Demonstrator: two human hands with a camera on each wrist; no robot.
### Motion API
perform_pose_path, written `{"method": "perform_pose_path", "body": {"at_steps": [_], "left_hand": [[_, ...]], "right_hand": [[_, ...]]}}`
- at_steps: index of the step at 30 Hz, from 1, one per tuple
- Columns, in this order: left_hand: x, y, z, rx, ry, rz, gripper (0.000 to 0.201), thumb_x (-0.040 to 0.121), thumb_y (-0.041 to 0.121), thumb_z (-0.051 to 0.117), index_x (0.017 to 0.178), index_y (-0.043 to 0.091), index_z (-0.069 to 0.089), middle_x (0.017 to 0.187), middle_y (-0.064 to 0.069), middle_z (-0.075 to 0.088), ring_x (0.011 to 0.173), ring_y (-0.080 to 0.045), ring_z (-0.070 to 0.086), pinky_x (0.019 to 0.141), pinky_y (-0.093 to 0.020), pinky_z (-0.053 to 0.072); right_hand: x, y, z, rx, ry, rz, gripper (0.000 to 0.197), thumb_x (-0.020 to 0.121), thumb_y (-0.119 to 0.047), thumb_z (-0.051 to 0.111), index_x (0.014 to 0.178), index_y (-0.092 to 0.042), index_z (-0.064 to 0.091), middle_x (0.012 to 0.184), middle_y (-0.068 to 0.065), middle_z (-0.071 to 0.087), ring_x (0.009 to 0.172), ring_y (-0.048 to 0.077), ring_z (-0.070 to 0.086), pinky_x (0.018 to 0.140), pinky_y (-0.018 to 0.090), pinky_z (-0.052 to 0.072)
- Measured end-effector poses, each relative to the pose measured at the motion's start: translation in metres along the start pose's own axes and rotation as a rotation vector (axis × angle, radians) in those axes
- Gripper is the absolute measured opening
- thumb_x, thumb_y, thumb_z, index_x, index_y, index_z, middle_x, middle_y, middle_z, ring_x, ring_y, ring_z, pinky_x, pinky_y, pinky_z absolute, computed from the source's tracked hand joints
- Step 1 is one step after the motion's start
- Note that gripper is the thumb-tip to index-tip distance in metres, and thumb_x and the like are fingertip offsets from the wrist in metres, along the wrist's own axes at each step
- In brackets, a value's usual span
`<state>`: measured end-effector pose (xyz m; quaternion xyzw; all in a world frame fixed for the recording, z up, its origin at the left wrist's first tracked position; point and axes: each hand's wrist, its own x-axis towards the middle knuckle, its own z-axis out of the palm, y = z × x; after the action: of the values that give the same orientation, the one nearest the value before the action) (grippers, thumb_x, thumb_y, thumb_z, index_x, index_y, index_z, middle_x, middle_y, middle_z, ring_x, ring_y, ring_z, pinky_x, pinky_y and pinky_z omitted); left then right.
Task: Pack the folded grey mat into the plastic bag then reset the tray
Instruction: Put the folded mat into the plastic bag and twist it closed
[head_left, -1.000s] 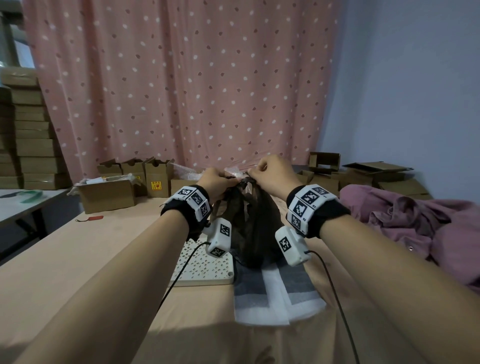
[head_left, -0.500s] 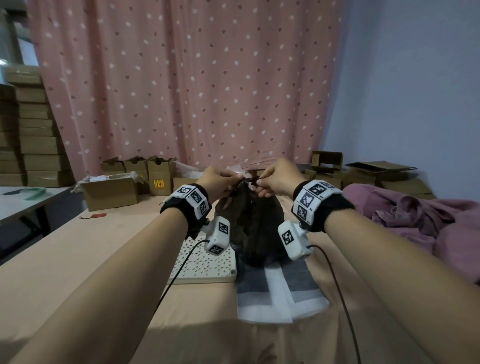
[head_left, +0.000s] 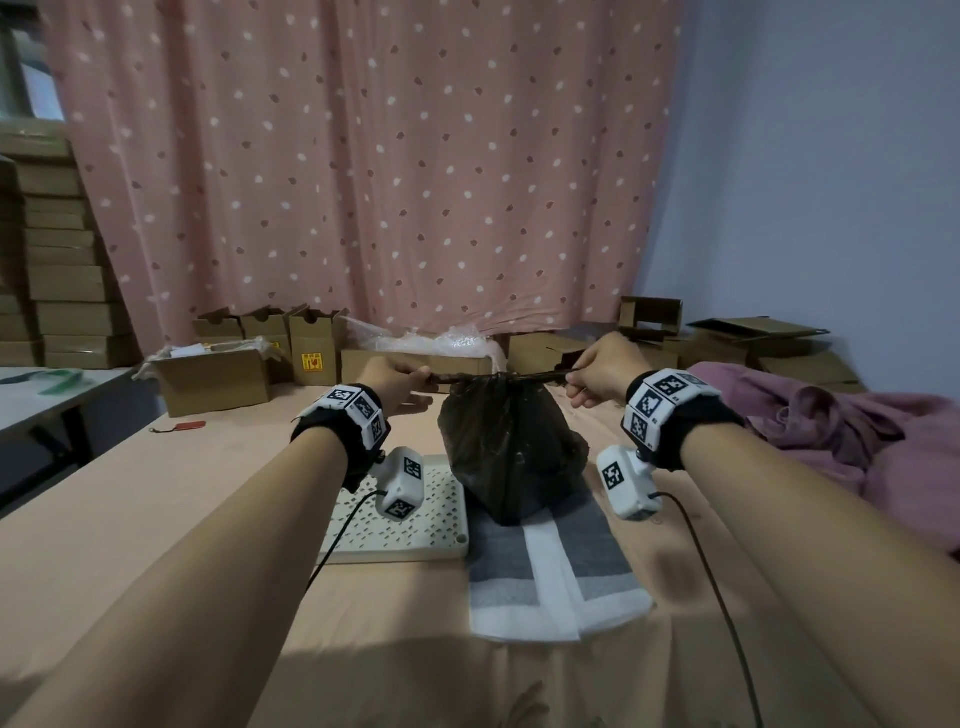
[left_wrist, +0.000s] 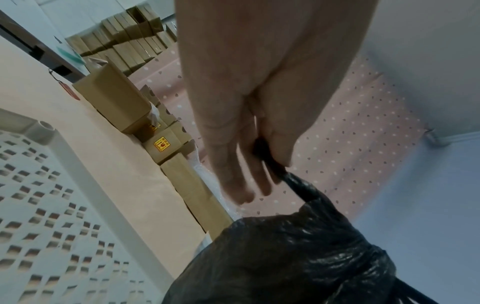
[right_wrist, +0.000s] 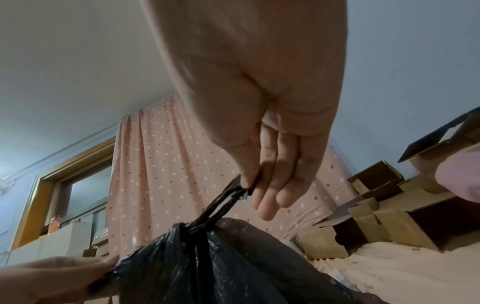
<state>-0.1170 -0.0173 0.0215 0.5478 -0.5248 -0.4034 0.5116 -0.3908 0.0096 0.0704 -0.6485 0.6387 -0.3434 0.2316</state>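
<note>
A full black plastic bag (head_left: 511, 447) (left_wrist: 291, 259) (right_wrist: 207, 265) stands at mid-table, its neck cinched by a knot. My left hand (head_left: 397, 382) (left_wrist: 259, 164) pinches the left handle strand, and my right hand (head_left: 597, 371) (right_wrist: 254, 181) pinches the right one; the strands run taut sideways. What the bag contains is hidden. A flat grey and white mat (head_left: 550, 561) lies under the bag and reaches toward me. The white perforated tray (head_left: 410, 525) (left_wrist: 52, 205) sits just left of the bag, below my left wrist.
Cardboard boxes (head_left: 213, 376) and bubble wrap (head_left: 436, 340) line the table's far edge below a pink dotted curtain (head_left: 363, 156). A purple cloth heap (head_left: 857, 431) lies at right. A red tag (head_left: 182, 426) lies at left; more boxes (head_left: 57, 260) are stacked there.
My hands were together over the bag's mouth; now they have pulled apart sideways, drawing the handle strands taut and the bag's neck tight.
</note>
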Motion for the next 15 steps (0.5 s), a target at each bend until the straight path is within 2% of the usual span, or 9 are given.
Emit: {"method": "perform_pose_path", "body": {"at_steps": [2, 4, 6, 8, 10, 11, 13, 15], "left_hand": [[-0.002, 0.000, 0.007, 0.174, -0.105, -0.050, 0.036, 0.098, 0.039, 0.053, 0.120, 0.012, 0.061, 0.124, -0.013, 0.061, 0.097, -0.029, 0.064, 0.082, -0.042, 0.058], [-0.007, 0.003, 0.016, 0.349, -0.206, -0.050, 0.060, 0.090, 0.056, 0.056, 0.141, 0.026, 0.043, 0.127, -0.002, 0.049, 0.114, -0.032, 0.055, 0.087, -0.047, 0.056], [-0.010, 0.000, 0.026, 0.457, -0.290, -0.020, 0.079, 0.081, 0.059, 0.066, 0.148, 0.039, 0.026, 0.128, 0.004, 0.043, 0.121, -0.031, 0.050, 0.084, -0.046, 0.055], [-0.010, -0.010, 0.039, 0.537, -0.396, -0.010, 0.092, 0.076, 0.051, 0.076, 0.148, 0.046, 0.018, 0.130, 0.005, 0.046, 0.121, -0.028, 0.053, 0.085, -0.046, 0.055], [-0.009, -0.021, 0.054, 0.606, -0.496, 0.024, 0.095, 0.076, 0.034, 0.082, 0.149, 0.043, 0.022, 0.135, 0.000, 0.051, 0.119, -0.028, 0.057, 0.091, -0.052, 0.055], [-0.010, -0.024, 0.061, 0.658, -0.514, 0.062, 0.090, 0.077, 0.028, 0.081, 0.150, 0.037, 0.028, 0.138, -0.004, 0.053, 0.121, -0.028, 0.056, 0.097, -0.051, 0.052], [-0.008, -0.030, 0.071, 0.762, -0.483, 0.120, 0.071, 0.082, 0.024, 0.077, 0.145, 0.023, 0.044, 0.139, -0.006, 0.056, 0.123, -0.025, 0.055, 0.107, -0.040, 0.045], [-0.003, -0.035, 0.078, 0.804, -0.444, 0.143, 0.054, 0.084, 0.026, 0.074, 0.135, 0.017, 0.059, 0.130, -0.005, 0.062, 0.118, -0.023, 0.058, 0.105, -0.036, 0.045]], "right_hand": [[0.003, 0.003, 0.007, -0.046, -0.029, -0.020, 0.023, 0.095, -0.017, 0.061, 0.107, 0.001, 0.068, 0.096, 0.018, 0.073, 0.081, 0.031, 0.074, 0.076, 0.042, 0.062], [0.005, 0.004, 0.015, -0.133, -0.122, -0.018, 0.046, 0.093, -0.035, 0.062, 0.129, -0.008, 0.053, 0.119, 0.014, 0.066, 0.102, 0.031, 0.069, 0.089, 0.045, 0.057], [0.005, 0.006, 0.023, -0.282, -0.209, -0.054, 0.078, 0.089, -0.049, 0.061, 0.151, -0.017, 0.025, 0.146, 0.011, 0.047, 0.128, 0.031, 0.052, 0.106, 0.044, 0.043], [0.005, 0.011, 0.034, -0.426, -0.257, -0.132, 0.093, 0.084, -0.059, 0.061, 0.155, -0.026, 0.011, 0.155, 0.007, 0.034, 0.139, 0.029, 0.039, 0.114, 0.041, 0.030], [0.007, 0.018, 0.047, -0.570, -0.317, -0.194, 0.104, 0.078, -0.068, 0.062, 0.156, -0.029, 0.005, 0.157, 0.004, 0.030, 0.140, 0.027, 0.035, 0.113, 0.034, 0.028], [0.009, 0.022, 0.054, -0.607, -0.381, -0.182, 0.110, 0.076, -0.069, 0.064, 0.156, -0.030, -0.001, 0.159, 0.003, 0.026, 0.141, 0.026, 0.034, 0.114, 0.033, 0.028], [0.016, 0.030, 0.067, -0.626, -0.507, -0.110, 0.123, 0.071, -0.068, 0.070, 0.154, -0.032, -0.013, 0.162, 0.007, 0.019, 0.143, 0.028, 0.030, 0.116, 0.037, 0.028], [0.024, 0.038, 0.078, -0.642, -0.520, -0.088, 0.127, 0.069, -0.065, 0.074, 0.152, -0.033, -0.016, 0.161, 0.010, 0.020, 0.143, 0.030, 0.030, 0.116, 0.039, 0.029]]}}
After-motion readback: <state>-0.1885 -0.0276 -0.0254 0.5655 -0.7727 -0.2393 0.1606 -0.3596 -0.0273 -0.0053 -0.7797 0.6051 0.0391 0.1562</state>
